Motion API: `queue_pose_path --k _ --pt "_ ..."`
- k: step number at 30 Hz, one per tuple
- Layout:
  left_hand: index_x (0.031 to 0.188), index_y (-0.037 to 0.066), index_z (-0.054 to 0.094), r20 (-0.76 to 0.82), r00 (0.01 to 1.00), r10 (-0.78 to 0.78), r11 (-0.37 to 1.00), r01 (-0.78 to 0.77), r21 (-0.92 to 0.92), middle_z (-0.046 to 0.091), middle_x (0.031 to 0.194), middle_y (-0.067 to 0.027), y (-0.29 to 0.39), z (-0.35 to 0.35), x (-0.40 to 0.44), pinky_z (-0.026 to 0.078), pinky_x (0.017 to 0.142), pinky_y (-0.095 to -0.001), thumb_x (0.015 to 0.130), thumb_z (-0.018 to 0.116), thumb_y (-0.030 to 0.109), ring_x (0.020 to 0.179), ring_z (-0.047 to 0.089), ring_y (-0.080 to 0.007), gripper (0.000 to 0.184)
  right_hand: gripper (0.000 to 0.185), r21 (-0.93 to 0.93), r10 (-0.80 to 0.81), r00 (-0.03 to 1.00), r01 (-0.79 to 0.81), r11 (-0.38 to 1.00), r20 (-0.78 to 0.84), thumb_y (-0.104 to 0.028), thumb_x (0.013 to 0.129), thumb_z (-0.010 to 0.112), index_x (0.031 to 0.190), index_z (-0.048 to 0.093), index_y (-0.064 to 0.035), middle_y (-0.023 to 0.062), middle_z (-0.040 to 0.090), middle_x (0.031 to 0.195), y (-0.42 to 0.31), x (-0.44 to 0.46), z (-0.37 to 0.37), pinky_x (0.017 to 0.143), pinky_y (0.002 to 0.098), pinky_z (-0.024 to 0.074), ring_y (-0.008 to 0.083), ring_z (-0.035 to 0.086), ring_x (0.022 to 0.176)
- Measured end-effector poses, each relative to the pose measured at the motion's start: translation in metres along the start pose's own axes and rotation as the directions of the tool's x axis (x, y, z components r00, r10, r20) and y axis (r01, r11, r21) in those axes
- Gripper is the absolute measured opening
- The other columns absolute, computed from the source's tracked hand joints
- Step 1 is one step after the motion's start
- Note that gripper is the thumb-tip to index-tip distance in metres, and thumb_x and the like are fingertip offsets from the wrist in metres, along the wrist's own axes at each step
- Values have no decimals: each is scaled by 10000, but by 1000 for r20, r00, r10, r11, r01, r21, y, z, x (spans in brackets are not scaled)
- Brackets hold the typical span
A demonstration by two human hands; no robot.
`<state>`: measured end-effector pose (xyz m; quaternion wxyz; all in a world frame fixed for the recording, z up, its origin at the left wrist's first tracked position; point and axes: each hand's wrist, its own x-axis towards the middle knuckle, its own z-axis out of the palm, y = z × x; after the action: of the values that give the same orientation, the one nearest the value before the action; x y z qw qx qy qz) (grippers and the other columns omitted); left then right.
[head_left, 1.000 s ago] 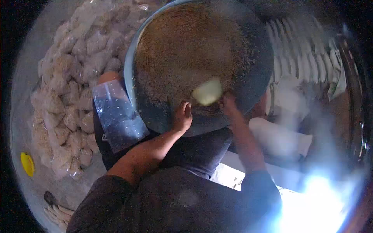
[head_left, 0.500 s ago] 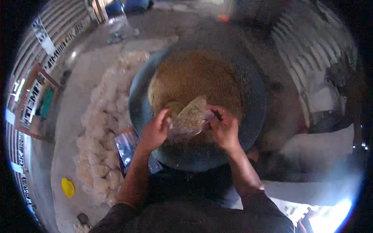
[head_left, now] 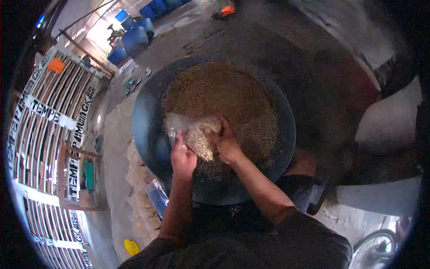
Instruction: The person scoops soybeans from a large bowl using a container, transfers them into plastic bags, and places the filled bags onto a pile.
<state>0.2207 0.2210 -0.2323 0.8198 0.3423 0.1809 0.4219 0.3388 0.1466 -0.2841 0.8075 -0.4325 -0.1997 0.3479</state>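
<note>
A wide dark-blue tub [head_left: 142, 130] holds a broad bed of pale brown, bean-like grains [head_left: 219, 89]. Over its near half, my left hand [head_left: 183, 159] pinches the edge of a clear plastic bag [head_left: 177, 123]. Light-coloured grains [head_left: 201, 145] show in and against the bag. My right hand [head_left: 227, 143] curls around a pale, rounded, bowl-like thing [head_left: 209, 123] by the bag's right side. Its exact shape is partly hidden by my fingers.
Filled clear bags [head_left: 139, 184] lie on the floor left of the tub, near a blue-and-clear packet [head_left: 157, 197] and a yellow object [head_left: 131, 247]. Slatted racks [head_left: 40, 116] line the left. Blue barrels [head_left: 135, 38] stand at the back; a wheel [head_left: 376, 246] is lower right.
The view has turned. My right hand has come toward the left and closed around the bowl-like thing, which lay beside the bag before. My left hand still holds the bag.
</note>
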Motion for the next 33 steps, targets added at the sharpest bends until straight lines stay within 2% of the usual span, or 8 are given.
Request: queue_pose_path --k 2,5,10,13,14,24,27,33 --pt "1161 30 640 135 959 247 933 -273 234 649 1217 -125 3 -20 9 496 930 -397 915 642 129 1074 623 -244 266 744 -169 23 999 -31 985 -46 -354 946 652 1515 255 -83 157 402 1473 10 7 -8 1114 425 368 279 400 1350" --pt "1166 32 639 485 840 245 -193 -448 873 703 1033 -154 64 51 -9 520 848 -398 927 615 129 936 673 -283 260 773 586 262 852 -507 632 454 -529 925 587 1486 307 -77 147 390 1489 -39 -2 1 1121 449 360 286 386 1372" --pt "980 -9 648 496 843 209 -249 -444 860 678 816 -158 49 -20 -5 524 711 -385 913 663 163 795 693 -276 185 665 429 449 776 -623 654 442 -580 978 423 1410 439 -75 106 572 1353 35 -8 19 1038 424 466 264 586 1192" --pt "1084 -1 603 145 961 234 17 -153 988 682 899 -148 85 -26 -51 523 796 -365 929 646 162 882 685 -269 229 599 391 554 740 -673 628 382 -526 988 474 1365 483 -60 106 624 1276 52 -26 44 974 413 515 257 639 1096" --pt "1193 7 545 56 932 359 541 -257 801 641 1106 -159 75 -68 -59 473 946 -364 896 700 216 1099 612 -257 395 530 378 561 698 -714 589 444 -452 992 522 1334 501 -47 112 643 1232 55 -40 54 951 415 529 245 653 1064" --pt "1059 83 715 -258 723 641 355 18 935 711 1011 -99 228 -202 -226 514 877 -368 987 545 209 916 662 -189 224 712 -263 532 564 -490 831 632 -536 1008 364 1496 273 -25 199 332 1516 143 -157 190 1152 484 280 338 342 1393" --pt "1035 58 696 -40 825 563 -558 415 718 695 1063 -163 299 -274 -236 529 879 -406 872 565 114 957 675 -331 216 696 -836 716 457 134 531 528 -519 1000 383 1479 298 -21 204 354 1494 192 -135 126 1142 484 293 344 362 1376" --pt "913 19 625 -123 332 935 -194 772 605 625 923 -217 332 -487 -268 487 782 -506 850 616 228 900 610 -417 218 664 -909 646 640 302 286 416 -485 984 423 1444 348 -11 216 399 1452 143 -63 89 1121 485 319 355 401 1341"
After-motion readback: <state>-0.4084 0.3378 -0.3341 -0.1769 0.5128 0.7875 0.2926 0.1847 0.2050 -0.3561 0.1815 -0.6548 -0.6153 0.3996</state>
